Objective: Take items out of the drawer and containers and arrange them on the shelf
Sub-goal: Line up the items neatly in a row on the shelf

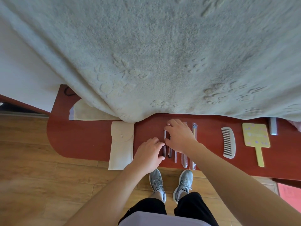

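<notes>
Lining up skinny sticks on the red shelf [91, 139]

The right hand [179, 136] has its fingers pinched on a slim silver stick [165, 134] in the row. It looks light, stiff and prone to rolling, so I'd hold it mid-barrel. The left hand [149, 152] covers the dark pencils [164, 151]; can't tell its grip.

Bare forearms run back from the left hand [149, 154] and right hand [179, 136]. Below the grip, grey mesh trainers [157, 181] with grey laces and white soles, pale socks [161, 192], black trousers [146, 207] ending above the ankle — then a pale lilac shirt hem [162, 221].
</notes>
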Tool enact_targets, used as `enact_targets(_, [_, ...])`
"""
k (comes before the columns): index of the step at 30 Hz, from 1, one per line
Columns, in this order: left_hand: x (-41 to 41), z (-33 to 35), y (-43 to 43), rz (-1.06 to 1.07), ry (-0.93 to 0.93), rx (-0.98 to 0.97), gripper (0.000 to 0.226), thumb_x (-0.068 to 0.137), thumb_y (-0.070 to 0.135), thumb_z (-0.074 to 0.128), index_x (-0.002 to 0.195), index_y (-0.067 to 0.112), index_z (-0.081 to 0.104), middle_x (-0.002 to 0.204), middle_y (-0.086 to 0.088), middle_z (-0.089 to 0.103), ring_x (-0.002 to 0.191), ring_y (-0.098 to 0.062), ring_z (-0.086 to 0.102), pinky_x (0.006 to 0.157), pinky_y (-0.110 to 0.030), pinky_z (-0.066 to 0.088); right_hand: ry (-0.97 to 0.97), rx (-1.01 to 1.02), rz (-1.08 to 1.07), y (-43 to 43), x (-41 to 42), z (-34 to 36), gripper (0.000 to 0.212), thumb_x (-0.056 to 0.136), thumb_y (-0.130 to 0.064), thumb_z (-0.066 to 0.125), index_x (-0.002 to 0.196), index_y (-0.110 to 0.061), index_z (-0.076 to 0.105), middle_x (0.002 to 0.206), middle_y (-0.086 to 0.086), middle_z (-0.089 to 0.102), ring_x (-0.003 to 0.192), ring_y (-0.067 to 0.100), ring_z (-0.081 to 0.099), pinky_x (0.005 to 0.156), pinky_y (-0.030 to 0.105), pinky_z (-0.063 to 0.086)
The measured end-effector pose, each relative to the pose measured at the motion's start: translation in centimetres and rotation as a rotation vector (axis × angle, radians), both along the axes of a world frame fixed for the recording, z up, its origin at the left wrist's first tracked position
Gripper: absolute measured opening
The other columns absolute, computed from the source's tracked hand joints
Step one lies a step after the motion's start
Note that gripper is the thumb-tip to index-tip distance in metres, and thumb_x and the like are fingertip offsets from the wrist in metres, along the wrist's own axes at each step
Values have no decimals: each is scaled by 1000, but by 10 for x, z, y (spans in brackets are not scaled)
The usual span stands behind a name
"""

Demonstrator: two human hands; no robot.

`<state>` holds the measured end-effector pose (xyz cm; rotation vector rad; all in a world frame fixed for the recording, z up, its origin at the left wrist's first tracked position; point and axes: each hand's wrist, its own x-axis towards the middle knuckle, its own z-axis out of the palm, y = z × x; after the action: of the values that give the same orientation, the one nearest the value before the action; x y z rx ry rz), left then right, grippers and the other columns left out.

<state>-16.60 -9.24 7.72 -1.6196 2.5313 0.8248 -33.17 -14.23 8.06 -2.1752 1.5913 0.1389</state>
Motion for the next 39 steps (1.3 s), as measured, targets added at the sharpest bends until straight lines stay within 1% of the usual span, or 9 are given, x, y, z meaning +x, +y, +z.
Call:
enact_targets(8, [0,-1,1,8,2,-2,56,91,40,65,140,21,47,129,4,53,115,-13,52,96,-25,44,15,5,7,-1,0,0,49,85,-38,58,130,-20,55,138,0,44,131,21,33,107,37,29])
enact_targets(13, [2,0,0,13,-1,16,62,92,38,64,146,19,40,136,2,48,124,-15,49,101,-27,43,-11,-4,-24,-1,-3,5,52,84,-41,60,131,-21,52,137,0,46,130,20,37,107,37,31])
enact_targets(17, [7,8,-2,71,-7,10,64,93,37,63,148,20,37,141,2,45,129,-16,47,105,-29,43,-23,-28,-59,3,-10,15,55,85,-44,58,134,-21,49,136,-2,48,128,19,39,107,36,35])
enact_targets(21, [13,22,-6,204,-34,-27,62,92,47,59,146,21,40,138,3,47,127,-17,49,102,-29,46,-15,1,-85,11,-20,33,68,89,-44,56,147,-18,32,149,-1,37,138,19,29,111,36,29])
enact_targets(23, [18,28,-7,243,-65,-60,63,92,52,57,144,20,42,137,2,48,125,-17,50,101,-31,47,-11,-4,-87,17,-25,41,69,92,-45,53,150,-18,27,152,-1,32,141,18,26,112,36,27])
enact_targets(28, [37,38,-2,335,-168,-104,67,90,56,55,142,16,44,137,0,49,124,-21,47,102,-34,44,-1,-6,-120,30,-45,54,67,94,-46,47,150,-17,26,155,-1,27,143,18,22,115,36,25])
enact_targets(32, [56,40,5,402,-216,-162,58,87,53,63,128,14,53,123,-2,54,114,-23,51,92,-32,47,31,9,-161,44,-70,54,68,93,-49,49,149,-16,27,155,0,28,142,19,23,116,38,27])
enact_targets(35, [67,37,9,468,-242,-135,65,86,53,64,135,13,46,133,-4,50,121,-24,47,93,-33,46,35,35,-194,55,-86,52,70,92,-48,53,149,-17,28,153,-1,31,142,20,25,115,38,29])
enact_targets(39, [72,30,12,533,-247,-32,78,86,55,63,145,14,34,141,-5,42,128,-27,42,96,-37,46,58,63,-217,68,-98,44,71,90,-48,58,147,-16,31,151,1,34,139,22,29,114,37,29])
